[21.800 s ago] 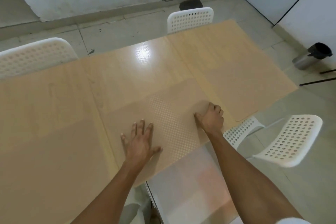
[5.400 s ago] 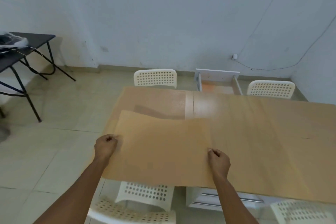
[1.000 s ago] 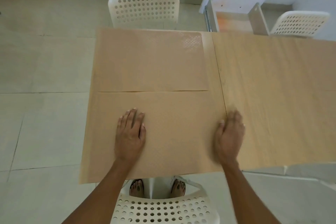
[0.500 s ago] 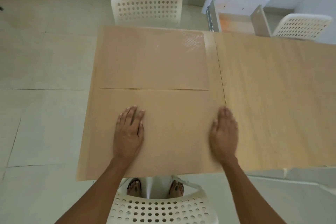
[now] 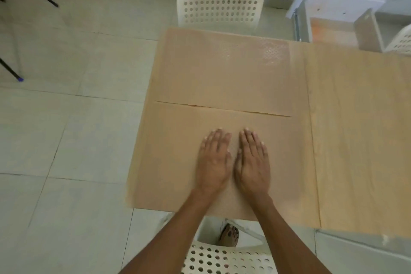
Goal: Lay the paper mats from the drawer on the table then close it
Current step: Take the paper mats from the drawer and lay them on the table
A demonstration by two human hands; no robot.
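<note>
While both palms lie flat and side by side, the left hand (image 5: 213,162) presses spread-fingered on the near paper mat (image 5: 169,162), holding nothing, its thumb edge just beside the right hand (image 5: 252,164), which rests the same way, fingers extended and pinching nothing. Left of the hands the mat overhangs the table end above the tiled floor (image 5: 66,140). Ahead of the fingertips a second paper mat (image 5: 222,73) lies edge to edge with the near one, a white chair (image 5: 220,9) beyond it. Right of the hands runs the bare strip of the table (image 5: 300,118), then another mat (image 5: 360,135). Far ahead to the right the drawer (image 5: 333,29) stands pulled out.
</note>
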